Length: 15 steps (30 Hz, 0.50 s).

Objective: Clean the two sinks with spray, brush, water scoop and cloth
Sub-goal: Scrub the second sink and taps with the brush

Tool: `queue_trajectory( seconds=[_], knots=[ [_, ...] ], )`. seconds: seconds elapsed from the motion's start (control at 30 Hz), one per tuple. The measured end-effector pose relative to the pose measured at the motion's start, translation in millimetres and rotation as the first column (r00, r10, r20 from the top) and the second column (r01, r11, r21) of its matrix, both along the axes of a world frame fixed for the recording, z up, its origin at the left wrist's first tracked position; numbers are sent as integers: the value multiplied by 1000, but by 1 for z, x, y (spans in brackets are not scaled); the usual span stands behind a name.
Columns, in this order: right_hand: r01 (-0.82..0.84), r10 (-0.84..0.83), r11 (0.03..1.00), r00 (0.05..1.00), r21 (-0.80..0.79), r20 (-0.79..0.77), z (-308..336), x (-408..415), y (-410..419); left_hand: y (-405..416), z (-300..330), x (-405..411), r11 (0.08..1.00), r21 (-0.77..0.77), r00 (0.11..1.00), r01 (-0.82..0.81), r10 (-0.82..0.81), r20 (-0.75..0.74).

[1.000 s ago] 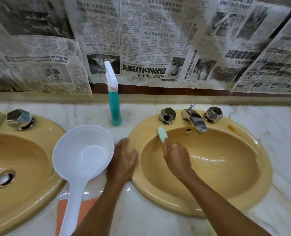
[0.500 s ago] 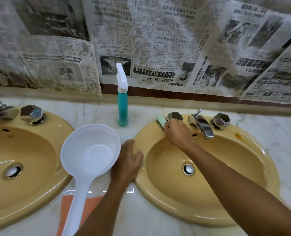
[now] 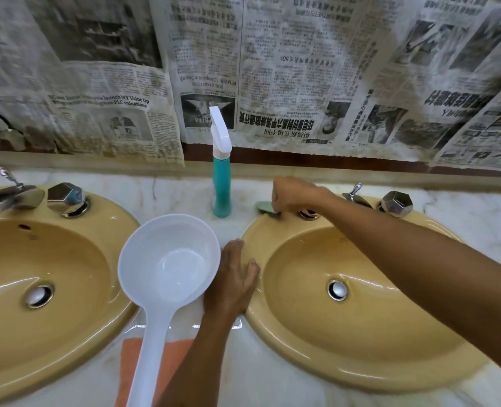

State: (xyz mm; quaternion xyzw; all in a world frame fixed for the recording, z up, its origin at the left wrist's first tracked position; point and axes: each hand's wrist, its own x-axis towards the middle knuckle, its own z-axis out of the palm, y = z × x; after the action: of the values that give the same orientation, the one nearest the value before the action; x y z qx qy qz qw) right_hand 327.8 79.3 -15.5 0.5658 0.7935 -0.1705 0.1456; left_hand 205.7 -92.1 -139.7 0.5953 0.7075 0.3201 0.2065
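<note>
Marble counter (image 3: 272, 386), newspapered wall (image 3: 287, 69)

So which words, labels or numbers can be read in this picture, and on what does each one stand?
"launch MY Value Up" and "PLC valuations": headline on the left newspaper sheet; its first words are blurred.
"(Cleopatra in Space)": mirrored, uncertain, on the middle newspaper sheet.
Chinese headlines and small print on the sheets: too blurred to read.
Spray bottle, water scoop: no text visible.

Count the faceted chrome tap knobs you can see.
2 in full: one on the left sink's rim, one at the right sink's far right. A third's base shows beneath the right hand.
</note>
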Motion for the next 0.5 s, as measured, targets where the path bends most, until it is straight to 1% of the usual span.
queue_trajectory(
  seconds=[0.07, 0.1, 0.17, 0.2, 0.23, 0.3, 0.37, 0.4, 0.5],
  knots=[
    [21, -24, 996, 999, 82, 41, 6, 6, 6, 0, 1, 0, 1000, 0, 1000, 2, -2, 9],
    [12, -16, 995, 999, 102, 33, 4, 7, 3, 0, 1, 0, 1000, 5, 1000, 2, -2, 10],
    [-26, 27, 998, 999, 55, -25, -4, 5, -13, -1, 0, -1, 1000, 20, 1000, 2, -2, 7],
    [-21, 22, 1000, 996, 12, -82, -11, 4, -22, -1, 0, -1, 1000, 23, 1000, 3, -3, 1],
    [-6, 6, 1000, 993, 5, -114, -17, 7, -26, 0, 0, -1, 1000, 22, 1000, 4, -4, -3],
    [92, -84, 994, 987, 53, -134, -24, 18, -22, 0, 0, 0, 1000, 15, 1000, 4, -4, -2],
    [217, -190, 966, 964, 139, -187, -29, 28, -21, 2, -1, 1, 1000, 11, 1000, 7, -7, 7],
    [225, -191, 962, 959, 157, -208, -34, 29, -29, 1, -2, 0, 1000, 12, 1000, 4, -4, 11],
    [92, -54, 984, 971, 154, -233, -45, 28, -67, 1, -2, 0, 1000, 25, 1000, 6, -6, 3]
  ],
)
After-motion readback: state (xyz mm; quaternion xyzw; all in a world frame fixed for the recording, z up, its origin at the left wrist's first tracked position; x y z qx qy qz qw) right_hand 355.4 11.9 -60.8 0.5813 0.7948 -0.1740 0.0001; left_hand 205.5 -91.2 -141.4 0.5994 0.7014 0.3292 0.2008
